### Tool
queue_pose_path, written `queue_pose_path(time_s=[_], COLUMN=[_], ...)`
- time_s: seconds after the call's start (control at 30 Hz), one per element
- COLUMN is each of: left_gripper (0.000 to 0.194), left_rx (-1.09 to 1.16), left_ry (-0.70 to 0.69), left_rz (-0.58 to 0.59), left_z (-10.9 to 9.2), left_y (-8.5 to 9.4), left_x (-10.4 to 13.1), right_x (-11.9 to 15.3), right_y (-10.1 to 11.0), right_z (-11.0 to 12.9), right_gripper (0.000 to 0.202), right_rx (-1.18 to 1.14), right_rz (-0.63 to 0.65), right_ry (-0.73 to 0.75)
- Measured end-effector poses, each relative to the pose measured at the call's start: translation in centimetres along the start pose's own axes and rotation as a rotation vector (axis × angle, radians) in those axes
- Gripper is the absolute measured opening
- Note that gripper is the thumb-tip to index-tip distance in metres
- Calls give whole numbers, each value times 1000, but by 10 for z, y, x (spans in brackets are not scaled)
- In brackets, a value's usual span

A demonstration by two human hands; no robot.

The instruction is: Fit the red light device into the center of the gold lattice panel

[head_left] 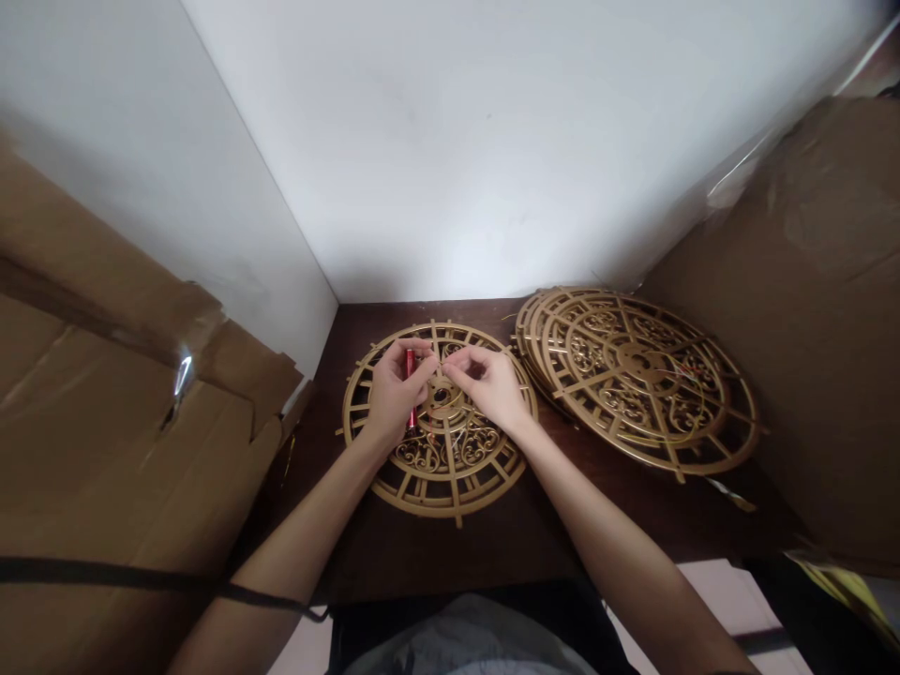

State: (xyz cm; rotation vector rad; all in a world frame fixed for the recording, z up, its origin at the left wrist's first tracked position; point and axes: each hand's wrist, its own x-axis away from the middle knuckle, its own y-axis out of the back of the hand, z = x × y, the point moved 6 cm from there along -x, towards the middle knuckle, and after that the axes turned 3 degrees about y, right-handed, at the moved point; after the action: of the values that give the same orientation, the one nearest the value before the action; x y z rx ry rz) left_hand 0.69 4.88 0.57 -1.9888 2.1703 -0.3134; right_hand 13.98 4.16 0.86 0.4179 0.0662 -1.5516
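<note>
A round gold openwork disc [454, 459] with scrollwork and spokes lies flat on the dark brown tabletop [436, 562]. My left hand [390, 394] is over its left half, with a slim red cylinder [412, 417] held upright against the palm by curled fingers. Its thumb and forefinger meet close to the disc's hub. My right hand [496, 380] is above the disc's right half, thumb and forefinger pinched together near the left fingertips. Whatever lies between those fingertips is too small to make out. Thin wires show faintly on the disc.
Several similar gold discs [637, 354] lie stacked and tilted on the right, loose thin wires on them. Cardboard [105, 450] stands at the left, and a large cardboard box [787, 328] at the right. White panels [492, 159] rise behind. A black cable [141, 574] crosses the lower left.
</note>
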Motion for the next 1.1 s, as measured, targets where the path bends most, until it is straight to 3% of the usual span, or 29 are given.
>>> queue_pose_path(time_s=[1.1], left_gripper=[25], left_rx=[-31], left_ry=[-24], left_rz=[1], left_z=[4], left_y=[3], left_x=[-1], right_x=[3], right_y=[3], right_z=[14], right_gripper=[13], right_rx=[65], right_rz=[-57], right_ry=[79])
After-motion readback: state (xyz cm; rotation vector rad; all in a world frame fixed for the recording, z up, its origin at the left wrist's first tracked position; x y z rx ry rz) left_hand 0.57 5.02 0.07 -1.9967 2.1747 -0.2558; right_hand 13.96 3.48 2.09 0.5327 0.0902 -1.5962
